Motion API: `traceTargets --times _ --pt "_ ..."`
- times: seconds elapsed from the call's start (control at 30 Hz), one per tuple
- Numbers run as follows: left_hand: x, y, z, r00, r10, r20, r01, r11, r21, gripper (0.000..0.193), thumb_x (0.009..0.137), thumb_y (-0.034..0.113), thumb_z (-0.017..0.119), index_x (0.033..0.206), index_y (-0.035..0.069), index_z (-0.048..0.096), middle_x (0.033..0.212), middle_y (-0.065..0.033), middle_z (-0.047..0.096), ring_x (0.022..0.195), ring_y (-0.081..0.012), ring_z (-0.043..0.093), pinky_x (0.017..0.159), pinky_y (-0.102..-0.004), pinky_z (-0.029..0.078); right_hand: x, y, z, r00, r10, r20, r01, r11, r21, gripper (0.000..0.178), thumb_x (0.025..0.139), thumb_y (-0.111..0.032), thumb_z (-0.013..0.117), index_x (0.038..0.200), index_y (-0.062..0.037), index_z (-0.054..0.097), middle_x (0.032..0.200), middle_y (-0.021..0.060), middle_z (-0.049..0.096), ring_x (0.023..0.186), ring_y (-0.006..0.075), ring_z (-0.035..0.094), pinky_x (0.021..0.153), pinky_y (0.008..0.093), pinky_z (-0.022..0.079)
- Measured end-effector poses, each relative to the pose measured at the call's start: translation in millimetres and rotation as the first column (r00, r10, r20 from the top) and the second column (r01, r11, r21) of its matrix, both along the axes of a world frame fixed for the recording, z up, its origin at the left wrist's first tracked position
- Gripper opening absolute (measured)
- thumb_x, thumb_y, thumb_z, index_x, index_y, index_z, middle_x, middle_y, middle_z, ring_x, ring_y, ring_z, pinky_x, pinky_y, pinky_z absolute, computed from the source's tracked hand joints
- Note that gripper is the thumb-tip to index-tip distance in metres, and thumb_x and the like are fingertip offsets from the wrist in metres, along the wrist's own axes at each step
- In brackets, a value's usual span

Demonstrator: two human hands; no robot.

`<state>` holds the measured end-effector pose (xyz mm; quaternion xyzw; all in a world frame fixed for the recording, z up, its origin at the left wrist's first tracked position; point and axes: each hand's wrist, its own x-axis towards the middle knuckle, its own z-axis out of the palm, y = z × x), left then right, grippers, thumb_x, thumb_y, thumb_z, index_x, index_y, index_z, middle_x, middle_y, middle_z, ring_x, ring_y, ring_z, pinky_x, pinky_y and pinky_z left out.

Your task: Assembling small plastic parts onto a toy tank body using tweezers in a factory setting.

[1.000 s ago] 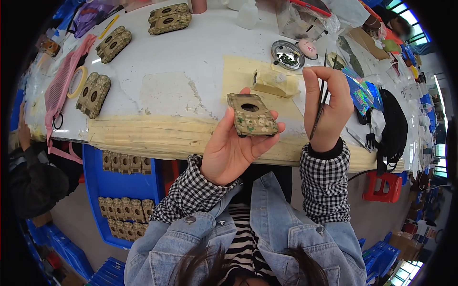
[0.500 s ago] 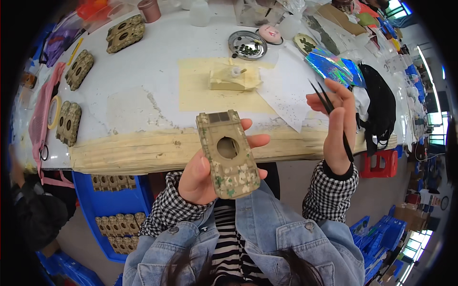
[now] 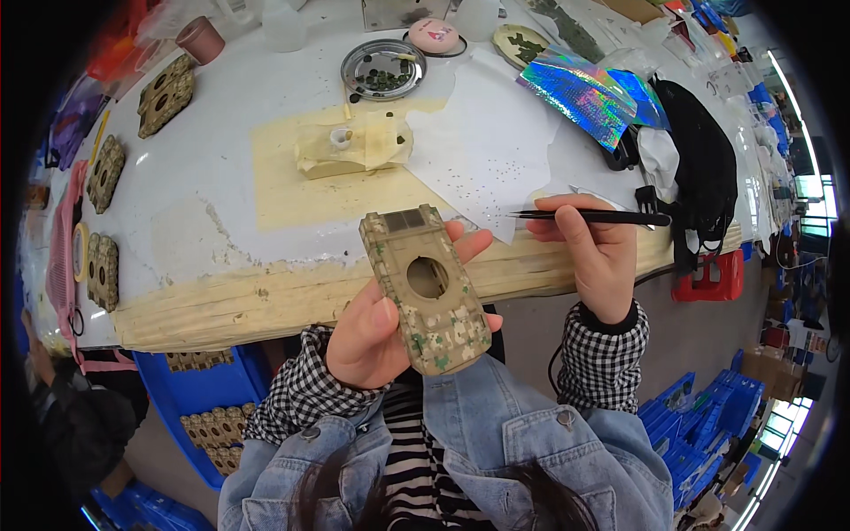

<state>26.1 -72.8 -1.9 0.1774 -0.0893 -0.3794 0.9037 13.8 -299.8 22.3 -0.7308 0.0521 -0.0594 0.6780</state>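
A camouflage model tank hull (image 3: 431,323) with a round hole in its top lies in my left hand (image 3: 363,341), thumb on one side and fingertips showing along the other. In my right hand (image 3: 602,257) black tweezers (image 3: 611,216) are pinched between thumb and fingers, their tips pointing left. Those tips are over a white paper sheet (image 3: 496,133) scattered with tiny specks, and nothing shows between them. Beyond the hull, a small block wrapped in yellowish paper (image 3: 354,150) carries a little white cup (image 3: 341,137).
A round metal tray (image 3: 384,46) holds small dark green pieces. More camouflage hulls (image 3: 104,173) stand at the left of the table, others in a blue crate (image 3: 199,376) below. Shiny holographic film (image 3: 575,93) and a black bag (image 3: 699,159) lie right. A red stool (image 3: 708,276) stands beneath.
My right hand has turned and come lower, so the tweezers swung from nearly upright to level over the paper. My left hand still holds the hull. The view has shifted to the right.
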Motion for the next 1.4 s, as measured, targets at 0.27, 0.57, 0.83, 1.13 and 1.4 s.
traceTargets --times 0.27,0.57,0.83,1.13,1.4 --pt "6 -6 6 0.998 -0.062 -0.030 0.063 0.998 0.023 0.083 0.083 0.038 0.060 0.141 0.005 0.010 0.146 -0.0076 0.013 0.138 -0.0265 0.000 0.099 -0.0603 0.032 4 3 -6 0.997 0.005 0.073 0.001 0.996 -0.091 0.014 0.089 -0.008 0.056 0.090 0.0054 0.060 0.086 0.0089 0.063 0.076 0.0129 0.063 0.067 0.0216 0.049" --pt "8 -7 4 0.997 -0.068 -0.036 0.068 0.998 0.009 0.082 0.083 0.035 0.060 0.141 0.006 0.009 0.146 -0.0078 0.012 0.138 -0.0264 -0.001 0.099 -0.0608 0.031 8 15 -5 0.990 -0.133 0.047 0.139 0.975 -0.171 0.015 0.090 -0.013 0.054 0.087 0.0015 0.057 0.071 0.0057 0.062 0.060 0.0089 0.060 0.050 0.0178 0.042" --pt "6 -7 3 0.998 -0.066 -0.019 0.066 0.998 0.007 0.082 0.083 0.035 0.061 0.141 0.006 0.010 0.147 -0.0068 0.011 0.138 -0.0253 -0.002 0.099 -0.0601 0.031 12 18 -6 0.986 -0.167 0.017 0.168 0.973 -0.161 0.015 0.089 -0.012 0.057 0.086 0.0031 0.058 0.071 0.0070 0.063 0.060 0.0088 0.060 0.051 0.0186 0.044" --pt "6 -9 1 0.999 -0.053 -0.005 0.053 0.998 -0.021 0.081 0.084 0.033 0.060 0.141 0.006 0.009 0.147 -0.0067 0.011 0.139 -0.0251 -0.002 0.100 -0.0602 0.030 13 19 -6 0.985 -0.173 0.019 0.173 0.964 -0.204 0.017 0.090 -0.015 0.056 0.087 0.0016 0.059 0.071 0.0069 0.064 0.060 0.0090 0.061 0.049 0.0173 0.041" --pt "5 -10 2 0.999 -0.015 0.028 0.015 1.000 -0.014 0.082 0.084 0.033 0.059 0.141 0.005 0.008 0.146 -0.0076 0.010 0.139 -0.0247 -0.002 0.101 -0.0602 0.029 13 18 -8 0.987 -0.162 0.008 0.160 0.959 -0.233 0.017 0.090 -0.016 0.056 0.087 0.0014 0.059 0.072 0.0065 0.064 0.060 0.0089 0.061 0.049 0.0172 0.041"
